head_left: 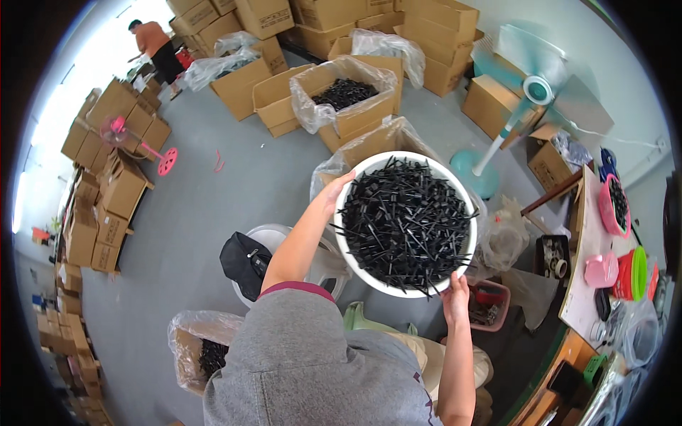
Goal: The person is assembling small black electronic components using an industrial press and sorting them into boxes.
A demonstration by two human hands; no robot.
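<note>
At the far left a pink fan (pixel 117 128) stands on the grey floor, and beyond it a person in an orange top (pixel 151 39) stands near stacked cartons. Further right, near the lower edge, a plastic-lined carton (pixel 186 348) holds black pieces, and above it a black cloth item (pixel 244 264) lies over a pale container. The left grip (pixel 337 190) is clamped on the upper-left rim of a white tub (pixel 403 155), which is held up in front of the body. The tub is round, so it has no clear long axis; its opening faces up toward the camera. The thin black strips (pixel 405 224) heaped inside do have long axes, and these point every way, crossing one another, with several ends jutting past the rim. Behind the tub's upper edge shows another lined carton (pixel 373 145); I cannot tell whether the two touch. The right grip (pixel 456 290) is clamped on the lower-right rim, the forearm rising from below. Just beside it, lower down, sits a pink bin (pixel 501 312). Next come a teal fan (pixel 494 153) and, at the far right, a table (pixel 586 224) bearing a pink basin (pixel 607 213) of black pieces.
</note>
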